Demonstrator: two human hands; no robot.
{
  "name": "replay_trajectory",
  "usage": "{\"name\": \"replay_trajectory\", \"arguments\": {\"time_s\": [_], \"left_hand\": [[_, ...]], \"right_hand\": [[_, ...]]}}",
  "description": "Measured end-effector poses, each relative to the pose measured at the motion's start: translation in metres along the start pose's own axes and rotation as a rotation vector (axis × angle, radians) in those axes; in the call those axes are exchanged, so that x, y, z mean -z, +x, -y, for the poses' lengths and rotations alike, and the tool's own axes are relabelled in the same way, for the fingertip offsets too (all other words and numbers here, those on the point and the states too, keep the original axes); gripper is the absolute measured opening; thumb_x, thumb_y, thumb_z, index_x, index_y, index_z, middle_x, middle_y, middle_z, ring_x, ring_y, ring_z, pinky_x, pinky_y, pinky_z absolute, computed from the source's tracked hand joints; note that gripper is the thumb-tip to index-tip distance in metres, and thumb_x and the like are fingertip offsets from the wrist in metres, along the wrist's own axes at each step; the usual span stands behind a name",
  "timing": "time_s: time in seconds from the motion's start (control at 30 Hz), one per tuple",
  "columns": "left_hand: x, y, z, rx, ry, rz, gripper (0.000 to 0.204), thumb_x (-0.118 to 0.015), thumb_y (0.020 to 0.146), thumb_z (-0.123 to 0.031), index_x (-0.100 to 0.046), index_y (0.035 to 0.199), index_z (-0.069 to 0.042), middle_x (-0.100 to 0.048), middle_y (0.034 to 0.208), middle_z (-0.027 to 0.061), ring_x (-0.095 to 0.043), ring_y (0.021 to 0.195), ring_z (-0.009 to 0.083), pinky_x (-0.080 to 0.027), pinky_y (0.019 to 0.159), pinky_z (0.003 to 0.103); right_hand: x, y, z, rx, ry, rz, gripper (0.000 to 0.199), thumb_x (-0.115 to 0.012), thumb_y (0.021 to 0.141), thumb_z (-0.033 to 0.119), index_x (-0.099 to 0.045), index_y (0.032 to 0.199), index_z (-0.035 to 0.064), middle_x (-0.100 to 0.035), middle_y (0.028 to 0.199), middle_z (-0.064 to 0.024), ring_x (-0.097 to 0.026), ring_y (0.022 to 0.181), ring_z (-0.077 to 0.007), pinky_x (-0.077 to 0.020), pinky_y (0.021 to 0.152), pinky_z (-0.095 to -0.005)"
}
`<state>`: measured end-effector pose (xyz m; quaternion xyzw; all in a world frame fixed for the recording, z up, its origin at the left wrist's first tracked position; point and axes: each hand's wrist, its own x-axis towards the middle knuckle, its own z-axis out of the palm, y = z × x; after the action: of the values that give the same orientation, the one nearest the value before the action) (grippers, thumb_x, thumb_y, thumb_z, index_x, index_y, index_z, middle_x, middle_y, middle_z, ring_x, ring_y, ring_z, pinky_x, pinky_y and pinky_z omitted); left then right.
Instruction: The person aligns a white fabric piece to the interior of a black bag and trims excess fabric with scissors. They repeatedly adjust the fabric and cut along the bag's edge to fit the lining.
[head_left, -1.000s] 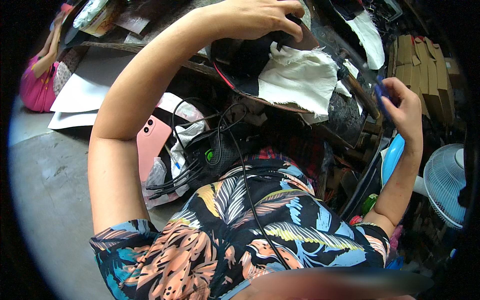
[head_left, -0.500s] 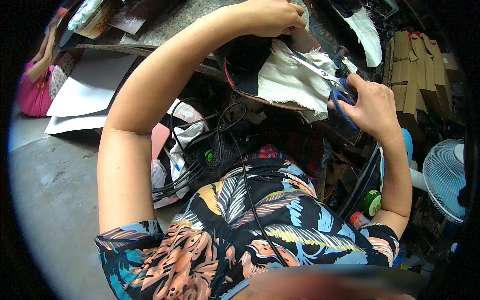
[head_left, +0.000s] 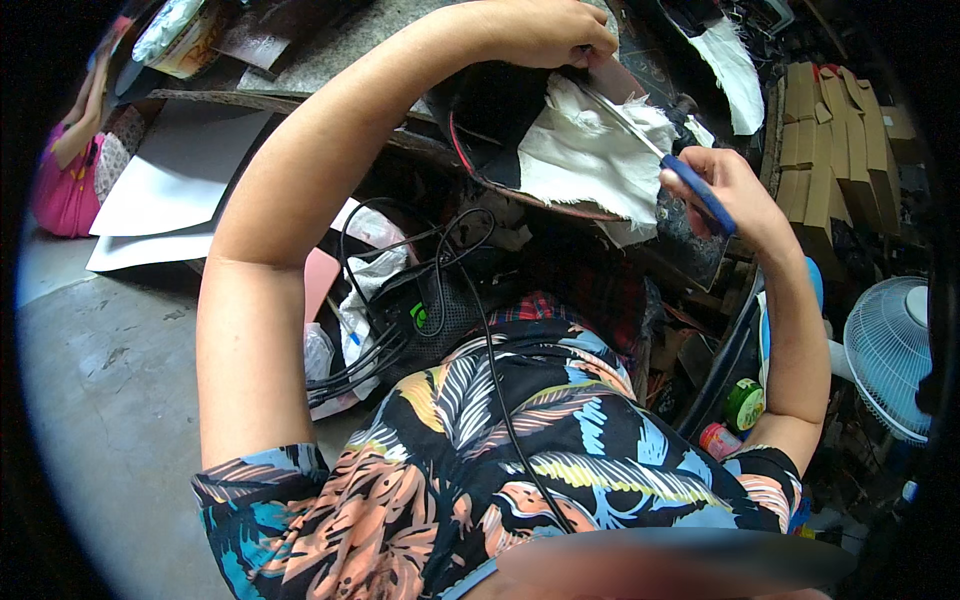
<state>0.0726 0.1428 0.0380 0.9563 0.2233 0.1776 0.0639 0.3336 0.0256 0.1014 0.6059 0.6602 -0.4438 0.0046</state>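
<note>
The left hand pinches the top edge of the white cloth, which lies over a dark piece on the tabletop. The right hand grips blue-handled scissors, blades on the cloth.

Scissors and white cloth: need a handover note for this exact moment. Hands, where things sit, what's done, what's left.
Left hand: closed, pinning the top edge of the white cloth against the dark piece under it.
Right hand: grips the blue-handled scissors, blades lying across the cloth's upper right part.
Done: scissors are at the cloth; whether any cut has been made cannot be seen, and the lower edge is frayed.
Left: the cloth looks to be in one piece, so cutting appears unfinished.
Nearby: fan at right, stacked cardboard beyond it.
</note>
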Motion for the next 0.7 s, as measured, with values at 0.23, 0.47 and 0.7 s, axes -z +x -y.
{"name": "replay_trajectory", "arguments": {"time_s": [0.23, 0.47, 0.7], "left_hand": [[-0.001, 0.0, 0.0, -0.001, 0.01, 0.004, 0.017, -0.069, 0.081, -0.016, -0.068, 0.096, -0.009, -0.063, 0.097, 0.0138, -0.062, 0.093, 0.0357, -0.05, 0.082, 0.045], [-0.003, -0.003, -0.003, 0.012, -0.002, -0.009, 0.015, -0.068, 0.08, -0.014, -0.068, 0.094, -0.008, -0.064, 0.094, 0.014, -0.063, 0.093, 0.0358, -0.051, 0.08, 0.045], [0.009, -0.002, -0.004, -0.01, 0.003, 0.089, 0.017, -0.068, 0.08, -0.015, -0.07, 0.096, -0.012, -0.065, 0.098, 0.0106, -0.062, 0.096, 0.0338, -0.05, 0.084, 0.044]], "right_hand": [[-0.005, -0.016, 0.017, 0.282, -0.809, -0.282, 0.046, -0.074, 0.086, 0.044, -0.062, 0.082, -0.0007, -0.057, 0.06, -0.0144, -0.064, 0.06, -0.0251, -0.0496, 0.061, -0.0389], [0.003, -0.01, 0.014, 0.363, -0.762, -0.284, 0.045, -0.074, 0.086, 0.043, -0.062, 0.081, -0.0007, -0.058, 0.062, -0.0167, -0.06, 0.056, -0.0271, -0.0475, 0.06, -0.0407], [0.02, 0.014, -0.003, 0.111, -0.138, 0.069, 0.034, -0.076, 0.088, 0.033, -0.062, 0.078, 0.0035, -0.052, 0.057, 0.0007, -0.05, 0.044, -0.007, -0.0394, 0.04, -0.0229]]}}
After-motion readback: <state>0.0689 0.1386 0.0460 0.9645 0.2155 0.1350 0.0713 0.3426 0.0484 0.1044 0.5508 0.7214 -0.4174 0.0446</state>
